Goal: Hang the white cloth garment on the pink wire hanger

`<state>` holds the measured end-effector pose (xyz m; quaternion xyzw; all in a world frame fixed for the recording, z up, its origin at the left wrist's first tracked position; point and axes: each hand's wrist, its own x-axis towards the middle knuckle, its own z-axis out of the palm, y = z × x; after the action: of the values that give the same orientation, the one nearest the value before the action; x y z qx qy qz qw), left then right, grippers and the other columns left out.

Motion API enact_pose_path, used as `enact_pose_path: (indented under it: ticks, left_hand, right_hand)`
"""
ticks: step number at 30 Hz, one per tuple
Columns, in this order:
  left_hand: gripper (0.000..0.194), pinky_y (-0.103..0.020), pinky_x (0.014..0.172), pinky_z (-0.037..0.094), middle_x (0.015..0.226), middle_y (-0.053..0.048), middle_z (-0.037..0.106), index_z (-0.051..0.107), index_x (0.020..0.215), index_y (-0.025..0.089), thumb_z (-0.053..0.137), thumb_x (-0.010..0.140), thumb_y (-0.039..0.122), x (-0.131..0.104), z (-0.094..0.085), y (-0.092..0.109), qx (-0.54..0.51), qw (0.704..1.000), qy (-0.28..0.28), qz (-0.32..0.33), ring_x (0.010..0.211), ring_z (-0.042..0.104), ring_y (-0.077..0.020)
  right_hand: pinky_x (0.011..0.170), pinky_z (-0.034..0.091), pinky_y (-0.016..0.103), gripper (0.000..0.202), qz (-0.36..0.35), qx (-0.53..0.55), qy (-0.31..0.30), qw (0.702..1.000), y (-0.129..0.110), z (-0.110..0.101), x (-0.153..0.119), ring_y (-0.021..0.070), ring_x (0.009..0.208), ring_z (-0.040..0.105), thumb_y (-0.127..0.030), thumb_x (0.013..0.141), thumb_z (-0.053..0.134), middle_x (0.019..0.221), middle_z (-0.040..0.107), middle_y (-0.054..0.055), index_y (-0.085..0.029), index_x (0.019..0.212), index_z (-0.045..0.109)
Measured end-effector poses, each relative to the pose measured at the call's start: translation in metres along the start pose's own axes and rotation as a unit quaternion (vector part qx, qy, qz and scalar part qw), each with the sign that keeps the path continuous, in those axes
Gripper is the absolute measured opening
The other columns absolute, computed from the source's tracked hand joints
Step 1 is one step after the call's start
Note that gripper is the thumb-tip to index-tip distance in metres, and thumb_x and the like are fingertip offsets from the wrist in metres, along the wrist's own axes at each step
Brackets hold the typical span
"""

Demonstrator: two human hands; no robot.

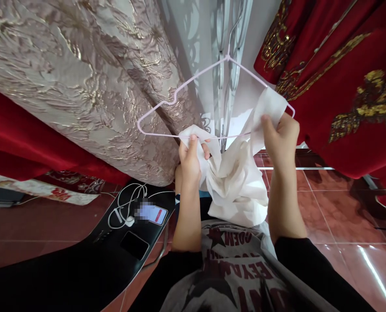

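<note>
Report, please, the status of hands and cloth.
Left hand: gripping white cloth near pink hanger's lower bar. Right hand: holding cloth at hanger's right end. Cloth: bunched below hanger. Pale drape behind hanger's left side.

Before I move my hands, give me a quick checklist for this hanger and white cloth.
1. Right-hand hold: ok; the right hand grips the white cloth near the right end of the hanger.
2. Left-hand hold: ok; the left hand holds the cloth at the lower bar.
3. Cloth over both shoulders of the hanger: not ok; it covers part of the right, but the left is bare.
4. Cloth smooth: not ok; it hangs bunched below the bar.
5. Hook support: cannot tell; the hook runs up toward the picture's top edge.
</note>
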<state>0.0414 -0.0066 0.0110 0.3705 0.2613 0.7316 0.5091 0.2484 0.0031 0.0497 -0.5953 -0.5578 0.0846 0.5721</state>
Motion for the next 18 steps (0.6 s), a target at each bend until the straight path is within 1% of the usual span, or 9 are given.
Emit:
enact_pose_path:
  ticks: [2,4,7,9,11,13,14,16,18]
  left_hand:
    - [0.033,-0.02,0.04,0.035,0.074,0.0,0.067,0.061,0.085,0.018,0.077,0.09,0.047,0.0,-0.001,-0.001,0.0,1.0,-0.007,0.004,0.04,0.049,-0.0058]
    - [0.035,-0.02,0.04,0.034,0.076,0.0,0.067,0.059,0.083,0.018,0.076,0.09,0.048,0.001,-0.001,-0.002,-0.003,1.0,-0.008,0.005,0.041,0.048,-0.0053]
    - [0.035,-0.02,0.04,0.032,0.076,0.0,0.066,0.058,0.083,0.018,0.075,0.09,0.048,0.002,-0.003,-0.002,-0.004,1.0,-0.014,-0.01,0.041,0.047,-0.0049]
    - [0.034,-0.02,0.039,0.031,0.076,0.0,0.066,0.059,0.085,0.019,0.075,0.091,0.048,0.002,-0.003,-0.001,-0.003,0.999,-0.023,-0.024,0.04,0.046,-0.005]
    - [0.032,-0.02,0.04,0.031,0.077,-0.001,0.067,0.06,0.086,0.018,0.074,0.091,0.047,0.0,-0.002,-0.001,-0.006,0.999,-0.039,-0.034,0.04,0.045,-0.0049]
    - [0.032,-0.02,0.04,0.032,0.079,-0.002,0.067,0.061,0.085,0.018,0.073,0.093,0.046,-0.002,0.0,0.0,-0.015,0.998,-0.046,-0.033,0.041,0.045,-0.0043]
    - [0.032,-0.019,0.04,0.031,0.079,-0.002,0.067,0.061,0.084,0.017,0.073,0.093,0.046,-0.003,0.001,0.0,-0.019,0.998,-0.045,-0.03,0.041,0.045,-0.004]
    - [0.033,-0.019,0.04,0.031,0.078,-0.001,0.067,0.061,0.084,0.018,0.074,0.092,0.047,-0.004,0.002,0.0,-0.024,0.999,-0.039,-0.025,0.041,0.045,-0.0039]
    - [0.033,-0.019,0.04,0.032,0.078,-0.001,0.067,0.06,0.084,0.018,0.075,0.091,0.046,-0.003,0.001,0.001,-0.024,0.999,-0.038,-0.027,0.041,0.045,-0.004]
  right_hand:
    - [0.067,0.044,0.03,0.034,-0.002,0.003,0.009,1.0,-0.006,-0.012,0.002,0.0104,0.064,0.046,-0.042,0.094,0.061,0.065,0.046,-0.001,-0.018,0.073,0.051]
    - [0.064,0.042,0.028,0.035,0.004,0.012,-0.004,1.0,-0.015,-0.023,0.006,0.0084,0.06,0.043,-0.037,0.094,0.062,0.061,0.044,-0.003,-0.018,0.068,0.049]
    - [0.058,0.039,0.026,0.03,0.013,0.122,-0.058,0.991,-0.03,-0.032,0.024,0.007,0.056,0.041,-0.03,0.093,0.062,0.062,0.046,-0.002,-0.017,0.068,0.052]
    - [0.054,0.04,0.026,0.024,0.039,0.23,-0.072,0.97,-0.039,-0.034,0.044,0.0085,0.056,0.044,-0.025,0.095,0.057,0.065,0.049,0.0,-0.018,0.072,0.057]
    - [0.05,0.036,0.023,0.026,0.099,0.328,-0.056,0.938,-0.041,-0.035,0.063,0.0076,0.053,0.042,-0.014,0.096,0.046,0.065,0.047,0.0,-0.019,0.073,0.056]
    - [0.046,0.027,0.019,0.031,0.175,0.396,-0.006,0.901,-0.035,-0.037,0.075,0.0043,0.048,0.031,-0.004,0.094,0.034,0.065,0.041,-0.003,-0.019,0.073,0.052]
    - [0.045,0.025,0.018,0.03,0.19,0.402,0.014,0.896,-0.028,-0.039,0.077,0.0035,0.047,0.026,-0.003,0.093,0.032,0.066,0.04,-0.004,-0.019,0.075,0.051]
    - [0.046,0.028,0.017,0.021,0.174,0.36,0.023,0.916,-0.009,-0.046,0.072,0.0034,0.048,0.025,-0.014,0.097,0.038,0.068,0.043,-0.005,-0.019,0.083,0.053]
    - [0.05,0.037,0.019,0.017,0.109,0.293,0.001,0.95,0.011,-0.053,0.057,0.0049,0.052,0.036,-0.034,0.099,0.048,0.072,0.048,-0.004,-0.021,0.092,0.057]
